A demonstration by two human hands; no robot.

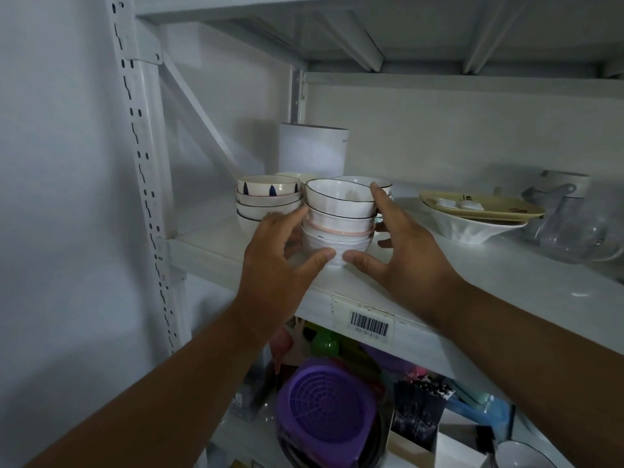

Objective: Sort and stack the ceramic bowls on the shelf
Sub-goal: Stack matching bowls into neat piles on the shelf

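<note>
Head view, the only one supplied.

Front stack of bowls (339, 228) standing near the front edge of the white shelf (489, 271), four bowls deep by count, the top one tilted and not seated level. Left hand (280, 261) set against the stack's left flank, thumb pressed to the lowest bowl, fingers curled round the far side. Right hand (401, 251) mirrored on the right flank, thumb at the base, index finger raised to the tilted top rim, probably to keep it from sliding. Grip on both sides judged a bracing hold, suited to shifting or squaring the whole pile.

Second stack (266, 201), blue-marked bowl uppermost, just beside on the left. White cylinder (312, 150) behind. Yellow dish (479, 206) on a white plate well to the right. Purple basket (326, 410) below.
</note>
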